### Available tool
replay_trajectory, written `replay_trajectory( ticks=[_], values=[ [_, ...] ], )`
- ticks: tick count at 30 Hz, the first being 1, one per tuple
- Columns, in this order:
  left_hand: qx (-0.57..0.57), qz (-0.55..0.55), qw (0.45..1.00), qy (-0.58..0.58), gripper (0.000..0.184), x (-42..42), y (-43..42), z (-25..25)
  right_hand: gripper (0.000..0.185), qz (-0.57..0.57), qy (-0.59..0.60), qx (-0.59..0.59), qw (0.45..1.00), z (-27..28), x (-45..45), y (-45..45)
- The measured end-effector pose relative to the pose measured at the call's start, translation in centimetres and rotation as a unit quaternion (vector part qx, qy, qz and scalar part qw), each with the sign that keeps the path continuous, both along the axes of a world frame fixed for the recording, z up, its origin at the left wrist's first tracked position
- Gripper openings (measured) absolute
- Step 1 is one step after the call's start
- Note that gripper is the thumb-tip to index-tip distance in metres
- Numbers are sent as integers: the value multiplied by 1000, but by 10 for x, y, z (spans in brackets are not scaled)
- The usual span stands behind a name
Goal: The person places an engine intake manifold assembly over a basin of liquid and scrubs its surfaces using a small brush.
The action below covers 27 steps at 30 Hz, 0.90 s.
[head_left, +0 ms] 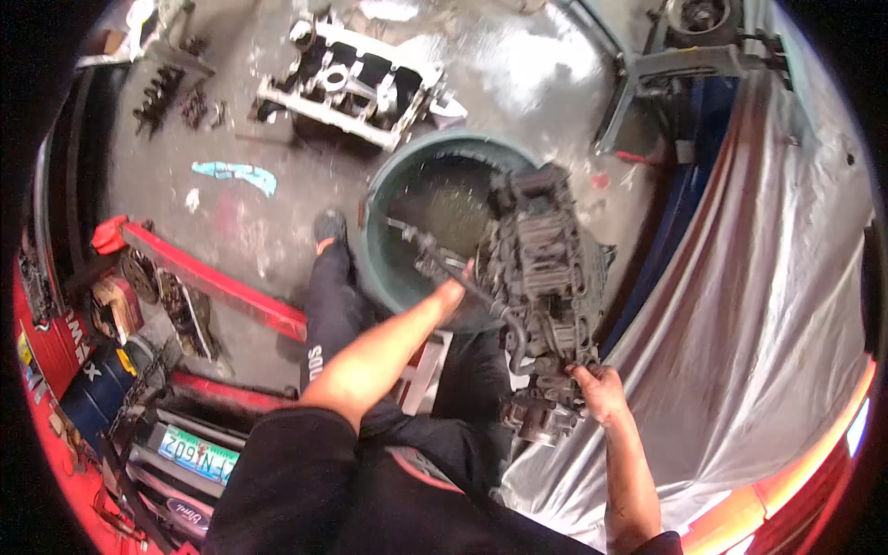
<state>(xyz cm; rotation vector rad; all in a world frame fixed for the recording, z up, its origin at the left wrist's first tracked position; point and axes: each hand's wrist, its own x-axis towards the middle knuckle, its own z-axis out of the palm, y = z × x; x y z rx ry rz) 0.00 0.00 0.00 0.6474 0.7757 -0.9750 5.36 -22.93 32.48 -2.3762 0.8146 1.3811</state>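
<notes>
A grimy black intake manifold (546, 240) is held tilted over the right side of a round green tub (375, 231). At its near end is a metal throttle body (541, 421). My right hand (599, 390) is closed on the manifold's near right edge, just above the throttle body. My left hand (451, 289) is at the manifold's left side, over the tub's near rim; most of its fingers are hidden, with the thumb side showing. A dark hose (472, 289) runs from the manifold across that hand, out over the tub. Dark liquid (453, 199) lies in the tub.
An engine block (356, 83) sits on the floor beyond the tub. At left are a red beam (222, 282) and loose metal parts (162, 97). A silver cover (712, 351) drapes the right side, near a metal stand (684, 65). A blue gasket-like piece (236, 174) lies on the floor.
</notes>
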Motion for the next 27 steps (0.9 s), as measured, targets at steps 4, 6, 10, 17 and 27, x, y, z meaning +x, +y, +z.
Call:
replay_trajectory(
  ticks=[4,6,10,17,27],
  values=[
    [-197,203,956,77,53,-23,-15,81,33,-93,26,-6,995,40,-49,21],
    [-121,199,972,-40,46,36,79,33,30,-164,-29,108,980,-66,-50,57],
    [-71,197,973,-101,33,53,121,-8,24,-276,-11,174,945,-137,-75,77],
    [28,150,952,-264,45,100,130,-22,24,-283,-107,224,927,-247,-84,74],
    [196,27,912,-360,54,112,145,-53,33,-275,-208,361,867,-388,-117,83]
  ],
)
